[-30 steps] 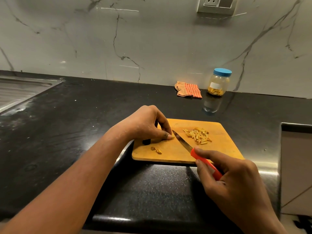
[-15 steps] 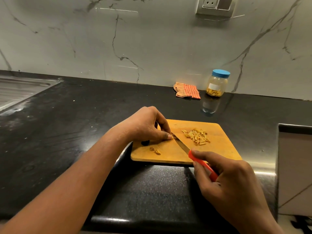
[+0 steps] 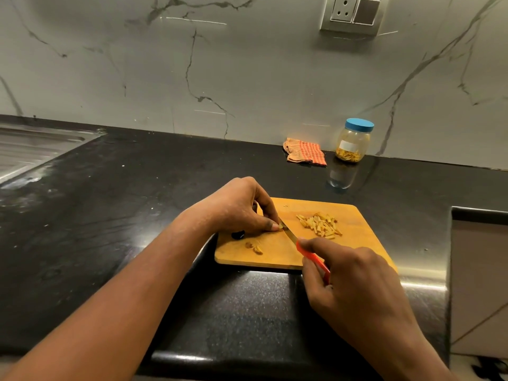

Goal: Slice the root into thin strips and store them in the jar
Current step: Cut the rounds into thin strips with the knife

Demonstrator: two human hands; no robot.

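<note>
At board [image 3: 357, 215] left edge, left hand [image 3: 236, 207] pinches root [image 3: 281, 226], right hand [image 3: 354, 281] grips knife [image 3: 289, 235], blade against root, strips [image 3: 320, 225] mid-board, jar [image 3: 354, 141] by wall.

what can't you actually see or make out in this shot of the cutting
Head view only:
- root: nearly all hidden under the left hand; its remaining size is unclear.
- knife: most of the red handle is covered by the right hand.
- jar label: too small to read.
- dark spot on the board: partly covered by the left hand, unidentifiable.
</note>
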